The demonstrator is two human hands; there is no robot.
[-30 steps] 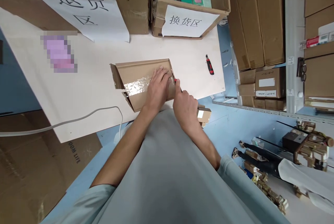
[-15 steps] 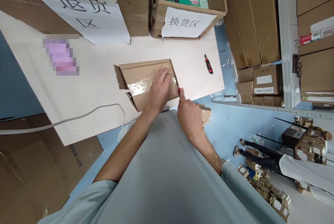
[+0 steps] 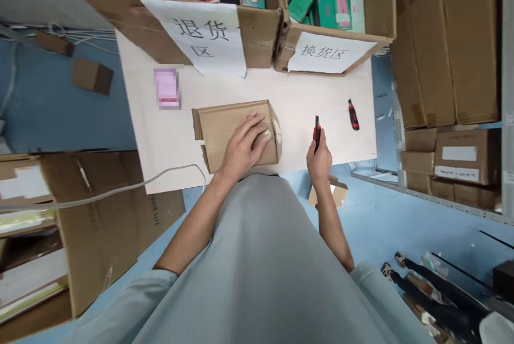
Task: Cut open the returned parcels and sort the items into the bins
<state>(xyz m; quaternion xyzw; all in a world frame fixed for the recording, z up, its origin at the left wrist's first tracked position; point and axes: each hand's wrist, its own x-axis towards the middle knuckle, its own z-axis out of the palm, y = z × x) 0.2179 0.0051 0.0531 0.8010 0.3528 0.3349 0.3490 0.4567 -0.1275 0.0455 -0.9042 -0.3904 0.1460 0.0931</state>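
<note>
A small cardboard box (image 3: 217, 127) lies on the white table (image 3: 297, 87), its left end flap sticking out. My left hand (image 3: 244, 146) rests on top of the box with its fingers stretched out, near the right end. A shiny strip of clear tape shows by the fingertips. To the right of the box and apart from it, my right hand (image 3: 320, 163) is closed around a red and black utility knife (image 3: 317, 138), its blade pointing away from me. Farther right on the table lies another red and black utility knife (image 3: 353, 115).
At the back stand two open cartons with paper signs, a left carton (image 3: 259, 36) with books and a right carton (image 3: 383, 55) with green boxes. A blurred pink item (image 3: 167, 88) lies at left. A grey cable (image 3: 160, 174) crosses the front left corner. Another person's legs (image 3: 433, 290) show at lower right.
My right hand has drawn the utility knife away from the box's right end, out to the right. My left hand stays on the box. The view has shifted, showing more at left.
</note>
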